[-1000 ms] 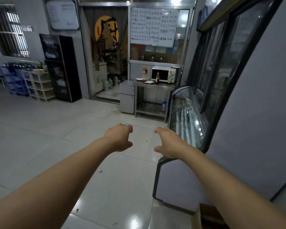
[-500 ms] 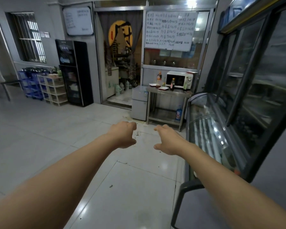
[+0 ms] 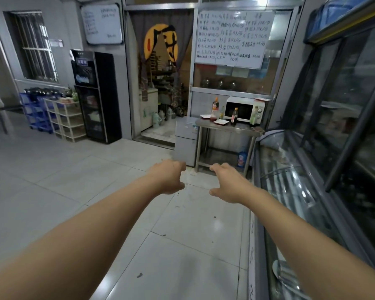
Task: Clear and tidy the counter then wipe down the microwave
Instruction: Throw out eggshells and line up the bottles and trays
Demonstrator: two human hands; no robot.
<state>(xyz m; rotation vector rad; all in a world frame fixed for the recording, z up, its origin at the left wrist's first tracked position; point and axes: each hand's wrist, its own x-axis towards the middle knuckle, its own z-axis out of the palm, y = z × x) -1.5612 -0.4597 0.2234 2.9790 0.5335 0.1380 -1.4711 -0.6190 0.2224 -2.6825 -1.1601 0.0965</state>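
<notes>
Head view: the microwave (image 3: 244, 109) on the counter (image 3: 227, 126) at one o'clock looks bigger and closer than a second ago. Left hand (image 3: 169, 176) and right hand (image 3: 227, 184) hang loosely curled, holding nothing. Cleaning has not started.
</notes>
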